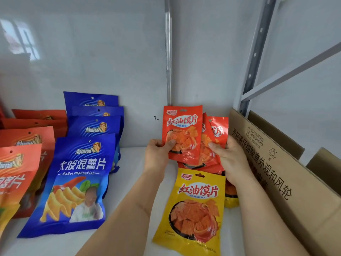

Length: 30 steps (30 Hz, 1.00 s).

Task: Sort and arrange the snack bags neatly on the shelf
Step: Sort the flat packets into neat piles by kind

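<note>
My left hand (157, 156) pinches the lower left corner of an upright small red snack bag (182, 132). Just behind it, my right hand (230, 157) grips a second small red bag (215, 133) by its right edge. Both bags are held above the white shelf (132, 182), over more red bags lying flat. A yellow bag (193, 209) of the same snack lies flat in front of them, and part of another yellow bag (231, 198) shows under my right forearm. On the left stands a row of blue chip bags (77, 182), with a row of orange chip bags (16, 172) beside it.
An open cardboard box (276, 172) with printed black text stands at the right end of the shelf. Behind everything is a glossy white back wall (83, 52). A grey perforated metal upright (255, 52) and a cross rail frame the right side.
</note>
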### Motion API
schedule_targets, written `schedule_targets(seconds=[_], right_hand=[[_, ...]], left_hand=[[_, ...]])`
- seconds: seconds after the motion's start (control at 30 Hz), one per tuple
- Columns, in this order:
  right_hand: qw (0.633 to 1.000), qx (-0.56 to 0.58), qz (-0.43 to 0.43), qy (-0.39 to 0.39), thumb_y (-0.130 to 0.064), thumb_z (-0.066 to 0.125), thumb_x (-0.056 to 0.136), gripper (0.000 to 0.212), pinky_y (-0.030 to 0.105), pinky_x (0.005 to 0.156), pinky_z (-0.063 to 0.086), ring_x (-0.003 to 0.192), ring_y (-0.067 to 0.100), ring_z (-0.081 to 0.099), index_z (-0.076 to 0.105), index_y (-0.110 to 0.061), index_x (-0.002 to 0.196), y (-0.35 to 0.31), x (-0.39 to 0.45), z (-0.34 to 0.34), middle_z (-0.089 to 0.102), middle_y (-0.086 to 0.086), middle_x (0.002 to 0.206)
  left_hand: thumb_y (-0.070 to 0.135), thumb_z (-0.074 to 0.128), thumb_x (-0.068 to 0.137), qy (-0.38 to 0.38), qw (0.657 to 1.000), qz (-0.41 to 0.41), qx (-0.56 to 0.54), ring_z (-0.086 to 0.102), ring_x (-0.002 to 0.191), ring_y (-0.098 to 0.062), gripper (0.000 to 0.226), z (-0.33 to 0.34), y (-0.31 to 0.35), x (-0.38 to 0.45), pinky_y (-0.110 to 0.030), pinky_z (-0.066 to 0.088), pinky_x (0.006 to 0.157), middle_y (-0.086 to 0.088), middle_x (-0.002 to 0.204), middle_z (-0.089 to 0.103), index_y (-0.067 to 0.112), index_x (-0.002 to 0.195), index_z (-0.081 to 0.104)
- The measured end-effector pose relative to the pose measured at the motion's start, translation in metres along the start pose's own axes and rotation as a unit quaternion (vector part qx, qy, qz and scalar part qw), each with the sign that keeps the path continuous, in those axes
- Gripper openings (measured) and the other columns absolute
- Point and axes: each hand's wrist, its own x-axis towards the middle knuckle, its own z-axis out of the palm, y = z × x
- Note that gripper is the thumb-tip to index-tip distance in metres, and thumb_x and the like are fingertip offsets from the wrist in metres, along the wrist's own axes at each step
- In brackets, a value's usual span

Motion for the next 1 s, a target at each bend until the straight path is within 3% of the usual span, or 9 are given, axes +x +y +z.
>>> schedule_targets(seconds=[0.1,0.23,0.37,0.5,0.6,0.7,0.8,1.0], right_hand=[[1.0,-0.003,-0.009,0.019,-0.009,0.071,0.088,0.022,0.046,0.085,0.058,0.092,0.023,0.073,0.067,-0.021,0.105,0.0,0.003,0.001,0.076,0.002,0.102],[0.998,0.016,-0.027,0.047,-0.009,0.071,0.088,0.02,0.048,0.086,0.057,0.091,0.024,0.073,0.068,-0.02,0.105,-0.004,0.007,0.004,0.076,0.002,0.1],[0.997,0.052,-0.042,0.046,-0.007,0.069,0.089,0.022,0.043,0.083,0.057,0.096,0.024,0.072,0.068,-0.02,0.106,-0.01,0.006,0.008,0.076,0.001,0.103],[0.996,0.073,-0.029,0.034,-0.009,0.068,0.09,0.022,0.045,0.081,0.058,0.094,0.027,0.073,0.067,-0.016,0.111,-0.013,0.005,0.014,0.075,0.006,0.104],[0.998,0.052,-0.019,0.011,-0.02,0.07,0.09,0.024,0.041,0.073,0.06,0.091,0.027,0.074,0.067,-0.016,0.113,-0.013,0.002,0.019,0.076,0.006,0.103],[0.999,0.033,-0.001,0.0,-0.028,0.07,0.089,0.022,0.04,0.07,0.059,0.085,0.026,0.075,0.068,-0.019,0.109,-0.01,0.0,0.022,0.076,0.006,0.099],[1.0,0.021,0.015,0.012,-0.034,0.064,0.093,0.017,0.042,0.073,0.059,0.084,0.027,0.074,0.068,-0.021,0.103,-0.007,0.002,0.019,0.077,0.006,0.096],[0.978,-0.078,-0.122,0.15,-0.038,0.06,0.096,0.011,0.035,0.081,0.057,0.086,0.006,0.07,0.067,-0.028,0.096,-0.014,0.009,0.004,0.073,-0.008,0.099]], left_hand=[[0.035,0.079,0.084,-0.038,0.997,0.011,0.071,0.068,0.091,-0.017,0.046,-0.006,0.007,0.006,-0.028,0.053,0.072,0.001,0.104,0.066,0.018,0.116,0.051],[0.041,0.076,0.085,-0.069,0.985,0.022,0.156,0.066,0.086,-0.015,0.041,-0.006,0.021,0.012,-0.027,0.052,0.067,0.0,0.099,0.067,0.014,0.106,0.055],[0.039,0.08,0.079,-0.142,0.988,-0.044,0.038,0.073,0.094,-0.021,0.053,-0.001,0.029,0.014,-0.04,0.06,0.086,-0.003,0.104,0.074,0.013,0.12,0.059],[0.027,0.069,0.091,-0.211,0.968,-0.101,-0.091,0.072,0.101,-0.026,0.033,0.001,0.028,0.011,-0.04,0.059,0.087,-0.007,0.11,0.076,0.013,0.121,0.062],[0.031,0.071,0.09,-0.25,0.958,-0.096,-0.106,0.071,0.107,-0.029,0.04,-0.001,0.023,0.009,-0.047,0.054,0.098,-0.007,0.114,0.075,0.015,0.125,0.061],[0.028,0.07,0.09,-0.247,0.958,-0.082,-0.118,0.07,0.109,-0.032,0.043,-0.005,0.018,0.011,-0.051,0.05,0.103,-0.009,0.116,0.074,0.014,0.129,0.059],[0.019,0.068,0.092,-0.229,0.954,-0.093,-0.17,0.07,0.107,-0.037,0.036,-0.009,0.02,0.011,-0.057,0.053,0.096,-0.014,0.115,0.073,0.013,0.127,0.06],[0.014,0.068,0.092,-0.114,0.971,-0.08,-0.193,0.074,0.091,-0.035,0.025,-0.032,0.023,0.024,-0.055,0.059,0.079,-0.012,0.104,0.077,0.017,0.116,0.062]])
